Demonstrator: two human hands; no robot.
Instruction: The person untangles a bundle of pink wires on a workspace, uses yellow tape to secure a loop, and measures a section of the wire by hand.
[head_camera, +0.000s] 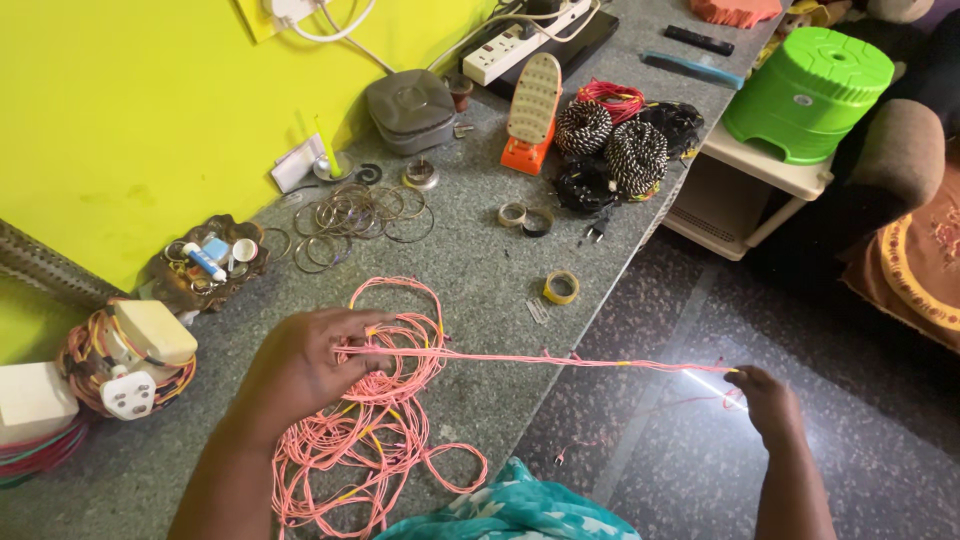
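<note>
Stretching taut pink wire strand (560, 359), long axis running left to right off tabletop (480, 270) edge, left hand (305, 365) fingers pinching it above wire tangle (370, 440), right hand (768, 400) fingers gripping far end over floor (680, 450).

Green stool (810, 90), metal rings (350, 222), tape roll (561, 288)

There is only one view. The camera sits on the person's head and looks down and forward. It is close to the grey counter (480, 290), which runs away toward the yellow wall (150, 100) on the left. The dark floor (680, 450) shows on the right. Both arms reach in from the bottom edge.
</note>
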